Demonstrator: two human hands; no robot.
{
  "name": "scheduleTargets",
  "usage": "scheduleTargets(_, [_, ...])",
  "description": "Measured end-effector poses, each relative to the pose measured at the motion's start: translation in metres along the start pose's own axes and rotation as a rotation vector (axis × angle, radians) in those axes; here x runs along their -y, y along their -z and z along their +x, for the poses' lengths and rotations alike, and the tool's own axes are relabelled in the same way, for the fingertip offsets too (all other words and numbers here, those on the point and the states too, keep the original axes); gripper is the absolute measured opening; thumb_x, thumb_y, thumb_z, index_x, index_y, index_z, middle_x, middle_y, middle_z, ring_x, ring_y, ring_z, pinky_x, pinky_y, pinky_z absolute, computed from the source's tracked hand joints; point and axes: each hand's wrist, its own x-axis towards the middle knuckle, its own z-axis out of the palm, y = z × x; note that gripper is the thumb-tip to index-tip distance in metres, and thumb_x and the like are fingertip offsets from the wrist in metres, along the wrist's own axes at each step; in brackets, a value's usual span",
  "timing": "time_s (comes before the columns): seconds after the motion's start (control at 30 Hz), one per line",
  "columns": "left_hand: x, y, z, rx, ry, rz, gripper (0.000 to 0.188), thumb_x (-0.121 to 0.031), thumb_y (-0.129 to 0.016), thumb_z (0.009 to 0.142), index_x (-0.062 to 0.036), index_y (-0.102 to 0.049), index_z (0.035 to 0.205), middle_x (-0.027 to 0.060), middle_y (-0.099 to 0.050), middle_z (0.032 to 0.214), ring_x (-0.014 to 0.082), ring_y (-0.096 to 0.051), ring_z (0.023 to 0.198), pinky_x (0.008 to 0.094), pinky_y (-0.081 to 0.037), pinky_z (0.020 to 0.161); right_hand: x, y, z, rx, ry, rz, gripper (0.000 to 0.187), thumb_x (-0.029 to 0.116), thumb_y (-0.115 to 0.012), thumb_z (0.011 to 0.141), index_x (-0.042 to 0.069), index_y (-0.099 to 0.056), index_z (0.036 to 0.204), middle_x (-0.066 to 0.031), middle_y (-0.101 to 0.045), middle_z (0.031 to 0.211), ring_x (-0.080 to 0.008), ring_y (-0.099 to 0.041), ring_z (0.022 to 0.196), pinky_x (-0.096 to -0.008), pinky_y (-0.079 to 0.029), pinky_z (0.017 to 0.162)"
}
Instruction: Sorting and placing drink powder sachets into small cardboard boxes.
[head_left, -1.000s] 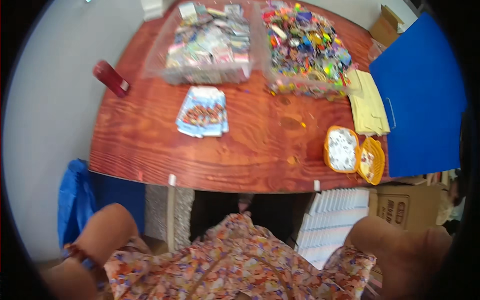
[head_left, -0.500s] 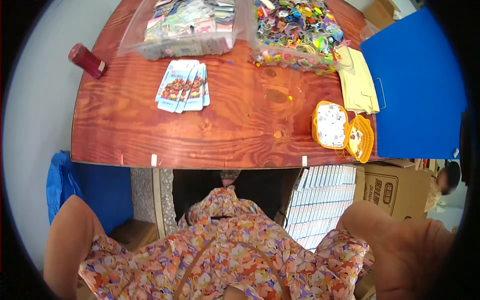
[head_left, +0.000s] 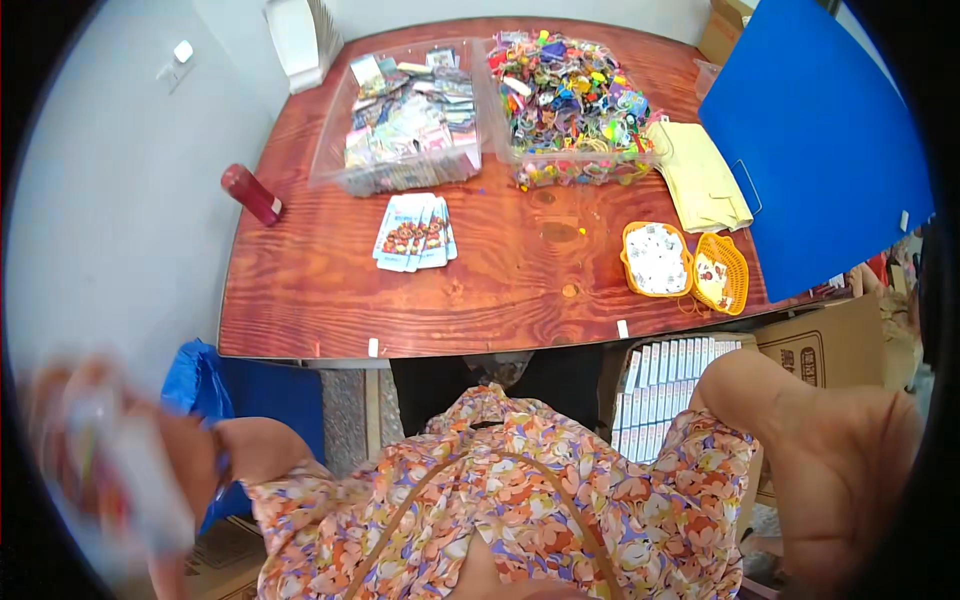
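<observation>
At the lower left, my left hand [head_left: 190, 450] is raised and smeared by motion. It holds a flat, pale, packet-like thing [head_left: 150, 480] with patches of colour, too blurred to name exactly. My right arm [head_left: 800, 430] is bent at the right side, and its hand lies outside the picture. On the table [head_left: 480, 310], a fanned stack of light blue picture cards [head_left: 415, 235] lies left of the middle, apart from both hands.
Behind the cards stand a clear bin of flat packets [head_left: 410, 170] and a clear bin of small colourful trinkets [head_left: 575, 100]. Orange baskets [head_left: 690, 262], folded yellow cloth [head_left: 695, 180] and a blue board [head_left: 815, 150] are at right. A dark red bottle [head_left: 252, 195] lies left; a carton [head_left: 820, 345] stands below right.
My left hand has come into view at the lower left with the pale thing in it. The view has shifted, showing more of the table's far side. My right arm stays bent.
</observation>
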Motion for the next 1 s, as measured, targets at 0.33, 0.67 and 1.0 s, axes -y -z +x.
scheduleTargets(0.33, [0.155,-0.087,-0.192,0.475,0.855,0.516,0.128,-0.022,-0.094,0.061,-0.0002,-0.011,0.157,0.0216,-0.036,0.145,0.037,-0.042,0.129,0.0467,-0.036,0.109,-0.033,-0.173,0.051,0.291,-0.027,0.122,0.028,0.007,-0.06,0.092,-0.007,-0.063,0.117,-0.0164,-0.069,0.106,-0.0228,-0.068,0.09,-0.0303,-0.053,0.082])
scheduleTargets(0.67, [0.161,-0.119,-0.22,0.683,0.786,0.735,0.121,-0.037,-0.09,0.065,0.0048,-0.019,0.153,0.0217,-0.041,0.14,0.0366,-0.041,0.13,0.0471,-0.032,0.105,-0.165,-0.244,0.03,0.677,-0.429,0.087,0.038,0.007,-0.063,0.094,-0.001,-0.058,0.13,-0.0125,-0.072,0.108,-0.0132,-0.067,0.093,-0.0308,-0.054,0.082])
scheduleTargets(1.0, [0.19,-0.128,-0.254,0.716,0.991,0.811,0.088,-0.03,-0.091,0.065,0.0054,-0.049,0.134,0.0193,-0.062,0.108,0.0353,-0.064,0.096,0.0433,-0.053,0.077,-0.223,-0.24,0.007,0.813,-0.747,0.12,0.047,0.004,-0.06,0.093,0.004,-0.051,0.139,-0.0073,-0.068,0.101,-0.0127,-0.066,0.083,-0.0266,-0.053,0.072])
